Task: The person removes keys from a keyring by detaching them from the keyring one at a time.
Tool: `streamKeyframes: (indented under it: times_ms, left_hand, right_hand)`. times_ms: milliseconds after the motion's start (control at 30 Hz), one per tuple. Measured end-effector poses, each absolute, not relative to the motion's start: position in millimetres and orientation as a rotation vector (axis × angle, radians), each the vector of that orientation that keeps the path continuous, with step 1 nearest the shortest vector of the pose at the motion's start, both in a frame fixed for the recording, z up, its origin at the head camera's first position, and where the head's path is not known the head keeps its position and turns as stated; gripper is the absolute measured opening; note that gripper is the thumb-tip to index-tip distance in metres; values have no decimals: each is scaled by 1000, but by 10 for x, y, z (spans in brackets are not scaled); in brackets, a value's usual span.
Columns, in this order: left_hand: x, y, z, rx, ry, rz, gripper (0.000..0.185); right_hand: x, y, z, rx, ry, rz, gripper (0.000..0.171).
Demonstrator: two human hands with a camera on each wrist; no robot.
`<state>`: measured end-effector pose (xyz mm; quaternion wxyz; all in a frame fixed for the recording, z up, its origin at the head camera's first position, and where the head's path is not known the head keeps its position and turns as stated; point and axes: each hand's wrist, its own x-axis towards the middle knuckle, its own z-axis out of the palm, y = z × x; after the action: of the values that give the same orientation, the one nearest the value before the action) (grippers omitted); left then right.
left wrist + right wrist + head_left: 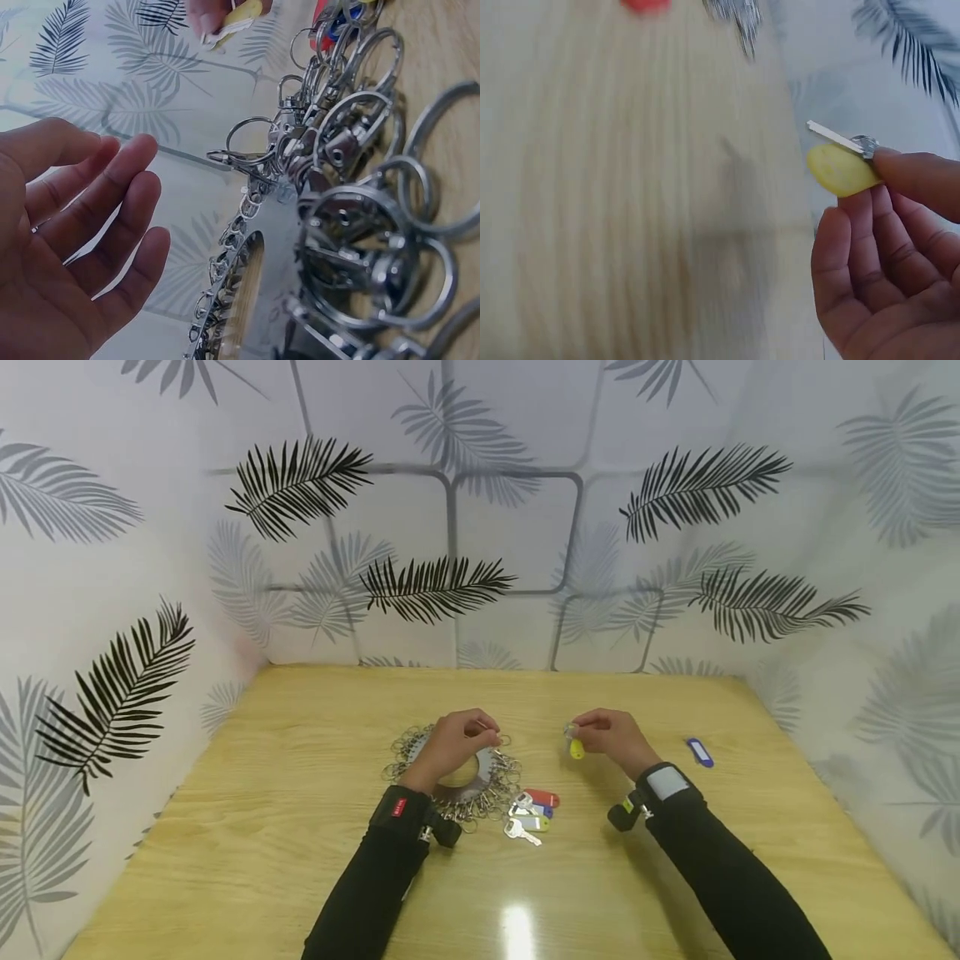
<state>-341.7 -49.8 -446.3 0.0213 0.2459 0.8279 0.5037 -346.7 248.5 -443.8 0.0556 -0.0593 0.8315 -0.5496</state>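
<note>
Wooden table (300,827): key-ring disc (457,777), tagged keys (531,814), blue tag (699,752) lying on it.

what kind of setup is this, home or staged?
Likely a staged recording booth: a bare wooden table enclosed by leaf-print backdrop walls, with only a ring of key clips and key tags laid out.
</note>
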Motion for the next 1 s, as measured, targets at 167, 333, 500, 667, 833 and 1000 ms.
streamKeyframes:
  times_ms: [167, 333, 500, 667, 833, 1000]
  left_hand:
    - [-3433, -521, -4492, 790, 2552, 1567, 15]
    - [-3449, -532, -4504, 773, 2551, 1568, 14]
    - [-3465, -551, -4518, 780, 2564, 1561, 14]
    - [-3452, -560, -4500, 783, 2541, 1575, 15]
    - [-3441, -561, -4494, 758, 2523, 1573, 14]
    - [-3464, -579, -4511, 741, 2516, 1569, 15]
  right_hand:
    - [-3566, 2989, -4414, 4, 2545, -1609, 44]
    - [-3653, 3370, -4409, 193, 2562, -1564, 48]
    - [-3685, 3621, -4476, 343, 2577, -1593, 49]
    - [-3684, 3791, -4549, 453, 2670, -1458, 46]
    - [-3660, 3842, -4554, 522, 2817, -1153, 42]
    - [-3608, 3780, -4499, 489, 2974, -894, 34]
